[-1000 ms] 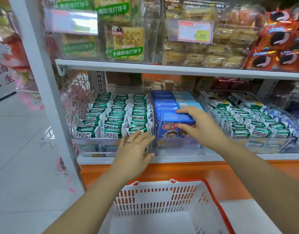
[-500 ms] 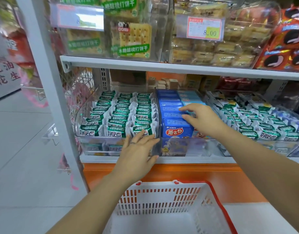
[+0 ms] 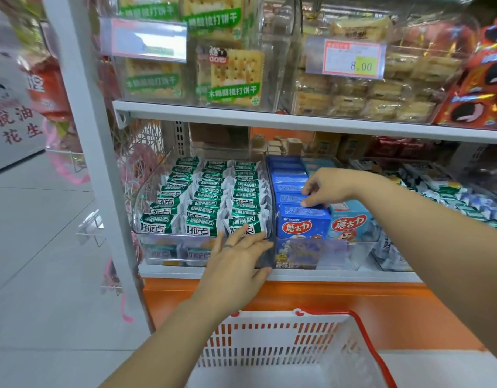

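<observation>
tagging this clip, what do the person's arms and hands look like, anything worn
Both arms are bare as far as seen: no sleeves on the left arm or right arm, no watch, bracelet or gloves. The left hand has a thin dark band on one finger, ring or marking I cannot tell. The right hand shows nothing worn.

On the upper shelf [image 3: 297, 123], green-labelled cracker packs [image 3: 230, 77] stand in clear bins toward its left end, pale biscuit packs [image 3: 381, 99] sit behind a price tag [image 3: 351, 58] reading 8.00 further right, and red packs [image 3: 482, 88] fill the right end. Along the back edge of the lower shelf lie small brown boxes [image 3: 283, 144], with white-wrapped packets [image 3: 449, 197] at its right end. Below its front edge run an orange panel [image 3: 353, 298] and a white basket [image 3: 269, 340] with a red rim, with tiled floor [image 3: 45, 275] to the left.
</observation>
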The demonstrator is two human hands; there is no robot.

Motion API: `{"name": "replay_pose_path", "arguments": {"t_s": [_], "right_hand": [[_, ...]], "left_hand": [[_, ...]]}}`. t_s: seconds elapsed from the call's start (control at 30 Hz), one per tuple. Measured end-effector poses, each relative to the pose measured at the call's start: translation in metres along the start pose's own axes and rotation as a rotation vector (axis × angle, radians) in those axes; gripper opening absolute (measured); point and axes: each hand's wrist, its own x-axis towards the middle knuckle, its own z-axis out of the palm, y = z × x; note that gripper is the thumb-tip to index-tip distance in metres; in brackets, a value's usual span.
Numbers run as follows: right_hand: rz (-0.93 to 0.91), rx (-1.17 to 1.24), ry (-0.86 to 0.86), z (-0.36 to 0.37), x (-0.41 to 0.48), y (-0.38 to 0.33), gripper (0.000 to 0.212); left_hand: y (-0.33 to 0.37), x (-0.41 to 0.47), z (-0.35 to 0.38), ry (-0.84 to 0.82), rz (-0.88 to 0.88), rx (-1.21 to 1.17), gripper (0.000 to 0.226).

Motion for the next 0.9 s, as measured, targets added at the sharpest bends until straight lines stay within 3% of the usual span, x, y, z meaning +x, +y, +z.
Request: {"name": "replay_pose_path", "arguments": {"t_s": [0.17,0.37,0.53,0.8,0.9], "right_hand": [[0.001,-0.065,0.029,0.002,-0.003,-0.003,0.049],[-0.019,0.057,0.095,0.007,-0.007,0.003,0.046],[-0.08,-0.023,0.166,0.016,-0.012,0.009,0.042],[-0.284,-0.057,0.593,-0.004,-0.055,0.006,0.039],[-0.384,-0.095,0.712,-0.011,-0.079,0.001,0.04]], "left_hand": [[-0.001,0.0,0.001,-0.001,0.0,0.003,0.05],[-0.001,0.0,0.0,-0.009,0.002,0.001,0.05],[0.0,-0.001,0.0,-0.003,0.001,-0.008,0.049],[-0.001,-0.003,-0.001,0.001,0.005,-0.021,0.048],[0.005,-0.003,-0.009,0.103,0.015,-0.122,0.05]]}}
